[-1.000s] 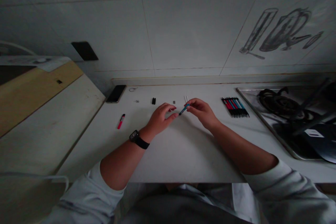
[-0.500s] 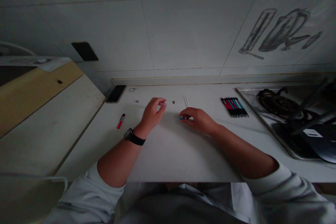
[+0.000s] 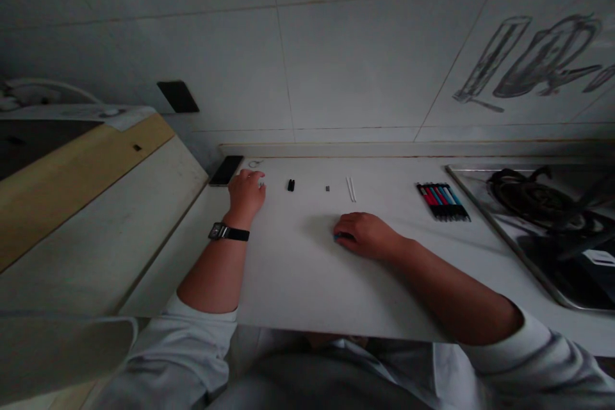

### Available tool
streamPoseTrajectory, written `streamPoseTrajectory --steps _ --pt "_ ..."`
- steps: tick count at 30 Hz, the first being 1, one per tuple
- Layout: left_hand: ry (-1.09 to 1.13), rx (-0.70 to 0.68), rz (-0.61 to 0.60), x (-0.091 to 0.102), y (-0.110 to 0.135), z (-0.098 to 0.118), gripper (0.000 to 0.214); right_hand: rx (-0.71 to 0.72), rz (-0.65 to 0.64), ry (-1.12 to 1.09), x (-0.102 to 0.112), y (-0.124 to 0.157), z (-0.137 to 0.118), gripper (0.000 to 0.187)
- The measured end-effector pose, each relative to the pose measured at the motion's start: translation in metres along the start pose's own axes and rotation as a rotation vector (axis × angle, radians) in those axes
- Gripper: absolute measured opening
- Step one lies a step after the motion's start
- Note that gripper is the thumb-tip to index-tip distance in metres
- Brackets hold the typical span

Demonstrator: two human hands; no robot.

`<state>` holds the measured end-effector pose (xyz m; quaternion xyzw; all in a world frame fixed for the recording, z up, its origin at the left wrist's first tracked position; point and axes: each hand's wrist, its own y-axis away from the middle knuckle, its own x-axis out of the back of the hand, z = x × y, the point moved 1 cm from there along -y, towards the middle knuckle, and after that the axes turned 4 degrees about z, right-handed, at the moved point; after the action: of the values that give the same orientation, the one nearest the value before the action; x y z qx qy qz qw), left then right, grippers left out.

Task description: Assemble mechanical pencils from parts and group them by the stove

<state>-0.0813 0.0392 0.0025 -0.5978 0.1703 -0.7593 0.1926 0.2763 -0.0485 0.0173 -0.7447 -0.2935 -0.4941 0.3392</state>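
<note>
My left hand (image 3: 246, 195) reaches over the counter at the back left, thumb and fingers apart, beside small metallic bits (image 3: 262, 184). Whether its fingertips touch them I cannot tell. My right hand (image 3: 364, 235) rests low over the middle of the counter, its fingers curled round a pen part (image 3: 337, 237) with a blue end; the palm hides most of it. Between the hands lie two short black pieces (image 3: 291, 185), tiny dark pieces (image 3: 327, 188) and two thin white sticks (image 3: 352, 189).
A row of pens (image 3: 442, 202) with red, blue and white barrels lies to the right, near the gas stove (image 3: 519, 205). At the back left are a phone (image 3: 225, 170) and a thin ring (image 3: 255, 164). A tiled wall (image 3: 346, 70) closes off the back.
My left hand has moved left and away from me to the metallic bits, uncovering the black pieces. The red pen part is now out of sight. My right hand keeps its hold.
</note>
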Motion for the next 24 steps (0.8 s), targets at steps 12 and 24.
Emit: streamPoseTrajectory --steps 12,24 --pt "-0.017 0.04 -0.022 -0.02 0.001 -0.007 0.021 -0.028 0.121 -0.034 0.004 0.002 0.001 0.031" --pt "0.839 0.15 -0.054 -0.024 0.004 0.045 0.016 -0.068 0.292 0.028 0.008 -0.019 0.02 0.027"
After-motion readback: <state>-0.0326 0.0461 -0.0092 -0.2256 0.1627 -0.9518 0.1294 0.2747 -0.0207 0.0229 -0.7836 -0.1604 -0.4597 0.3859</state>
